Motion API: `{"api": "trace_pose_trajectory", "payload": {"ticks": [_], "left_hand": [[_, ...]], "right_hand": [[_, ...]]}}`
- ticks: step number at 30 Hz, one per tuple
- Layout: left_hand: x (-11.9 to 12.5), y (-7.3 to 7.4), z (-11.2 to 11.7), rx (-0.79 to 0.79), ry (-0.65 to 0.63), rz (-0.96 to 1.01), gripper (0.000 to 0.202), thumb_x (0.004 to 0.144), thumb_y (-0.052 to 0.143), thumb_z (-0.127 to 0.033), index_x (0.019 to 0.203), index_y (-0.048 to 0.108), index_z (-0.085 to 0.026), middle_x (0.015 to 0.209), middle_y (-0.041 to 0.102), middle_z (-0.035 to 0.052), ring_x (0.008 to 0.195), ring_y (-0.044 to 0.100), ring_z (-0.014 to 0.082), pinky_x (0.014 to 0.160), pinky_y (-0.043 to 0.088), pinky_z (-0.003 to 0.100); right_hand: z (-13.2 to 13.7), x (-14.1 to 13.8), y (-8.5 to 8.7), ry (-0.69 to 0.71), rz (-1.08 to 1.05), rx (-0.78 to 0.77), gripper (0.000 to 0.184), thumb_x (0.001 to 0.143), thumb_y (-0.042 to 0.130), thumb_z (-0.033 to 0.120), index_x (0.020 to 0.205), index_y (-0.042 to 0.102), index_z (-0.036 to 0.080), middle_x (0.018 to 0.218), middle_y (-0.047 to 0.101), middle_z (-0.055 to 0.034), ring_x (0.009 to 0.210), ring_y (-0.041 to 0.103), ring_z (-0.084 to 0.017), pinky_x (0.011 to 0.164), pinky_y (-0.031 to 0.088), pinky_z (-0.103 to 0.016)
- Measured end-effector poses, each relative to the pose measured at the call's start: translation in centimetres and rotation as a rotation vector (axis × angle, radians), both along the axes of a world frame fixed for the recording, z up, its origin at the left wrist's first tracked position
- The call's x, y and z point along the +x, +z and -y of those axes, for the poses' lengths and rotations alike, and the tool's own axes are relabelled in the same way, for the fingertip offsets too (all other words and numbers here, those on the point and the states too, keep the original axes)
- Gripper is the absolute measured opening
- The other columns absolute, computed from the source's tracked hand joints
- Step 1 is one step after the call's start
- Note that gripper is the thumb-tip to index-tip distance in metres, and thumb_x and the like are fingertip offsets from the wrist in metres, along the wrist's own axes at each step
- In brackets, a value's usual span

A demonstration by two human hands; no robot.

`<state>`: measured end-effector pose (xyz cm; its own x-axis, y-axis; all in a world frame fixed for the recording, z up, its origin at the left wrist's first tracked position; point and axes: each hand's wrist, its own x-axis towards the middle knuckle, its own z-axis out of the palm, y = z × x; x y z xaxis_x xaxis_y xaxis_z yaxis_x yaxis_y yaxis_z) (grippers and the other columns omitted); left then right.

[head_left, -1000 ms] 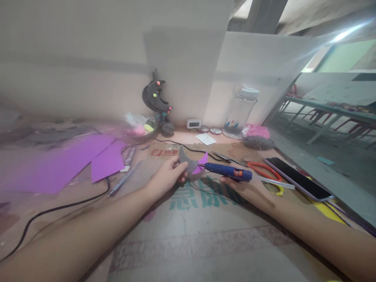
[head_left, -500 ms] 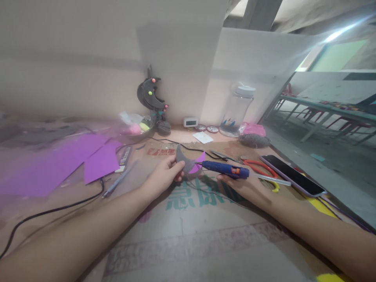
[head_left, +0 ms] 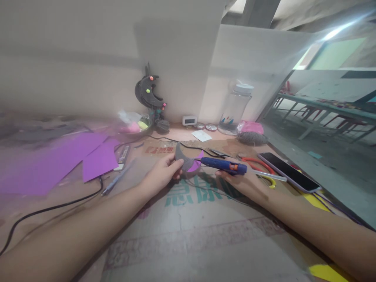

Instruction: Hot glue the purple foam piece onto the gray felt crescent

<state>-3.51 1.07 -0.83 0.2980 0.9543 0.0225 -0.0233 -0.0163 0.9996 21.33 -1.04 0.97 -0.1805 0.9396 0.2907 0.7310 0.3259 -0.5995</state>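
Note:
Between the thumb and fingers of my left hand [head_left: 168, 169] is a grey crescent moon cutout [head_left: 179, 154]. A purple paper piece [head_left: 196, 164] curves along the right of it; whether the two are joined I cannot make out. My right hand [head_left: 235, 178] grips a blue hot glue gun [head_left: 223, 165], a clear glue stick [head_left: 272, 176] poking out of its back end. The gun points left, its nozzle at the purple piece where it meets the grey crescent. Whether glue is coming out is too small to tell.
Purple sheets [head_left: 100, 158], a pen [head_left: 116, 182] and a black cable [head_left: 58, 205] lie on the left. A dark moon ornament [head_left: 148, 92], a small clock [head_left: 189, 120] and a bottle [head_left: 235, 111] stand behind. Red-handled scissors [head_left: 258, 164] and a phone [head_left: 289, 171] lie to the right.
The whole view has shifted slightly, so things appear a little further left and higher. Both hands keep their hold, and the nozzle stays at the purple piece.

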Motion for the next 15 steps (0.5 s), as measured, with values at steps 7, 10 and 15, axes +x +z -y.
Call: {"api": "trace_pose_trajectory", "payload": {"ticks": [7, 10, 15], "left_hand": [[0.08, 0.43, 0.31, -0.063, 0.019, 0.064, 0.017, 0.082, 0.058, -0.032, 0.077, 0.051, -0.017, 0.058, 0.051, -0.0053, 0.047, 0.043, 0.0064, 0.047, 0.034, 0.018], [0.1, 0.36, 0.2, -0.09, 0.024, 0.135, 0.017, 0.08, 0.059, -0.031, 0.076, 0.051, -0.017, 0.058, 0.052, -0.0047, 0.046, 0.044, 0.0064, 0.046, 0.034, 0.018], [0.14, 0.52, 0.02, -0.111, 0.061, 0.122, 0.012, 0.083, 0.056, -0.026, 0.076, 0.052, -0.016, 0.058, 0.054, -0.0035, 0.045, 0.047, 0.0065, 0.045, 0.035, 0.017]], "right_hand": [[0.14, 0.52, -0.26, 0.043, -0.102, 0.044, 0.022, 0.081, 0.062, 0.044, 0.08, 0.059, 0.022, 0.075, 0.066, -0.0041, 0.071, 0.063, -0.023, 0.064, 0.051, -0.034], [0.49, 0.67, -0.11, 0.049, -0.102, 0.103, 0.021, 0.084, 0.06, 0.043, 0.082, 0.059, 0.022, 0.079, 0.068, -0.0054, 0.075, 0.065, -0.024, 0.07, 0.053, -0.036], [0.89, 0.68, 0.13, 0.119, -0.113, 0.094, 0.02, 0.084, 0.06, 0.042, 0.08, 0.058, 0.022, 0.077, 0.067, -0.0048, 0.072, 0.064, -0.022, 0.067, 0.053, -0.035]]}}
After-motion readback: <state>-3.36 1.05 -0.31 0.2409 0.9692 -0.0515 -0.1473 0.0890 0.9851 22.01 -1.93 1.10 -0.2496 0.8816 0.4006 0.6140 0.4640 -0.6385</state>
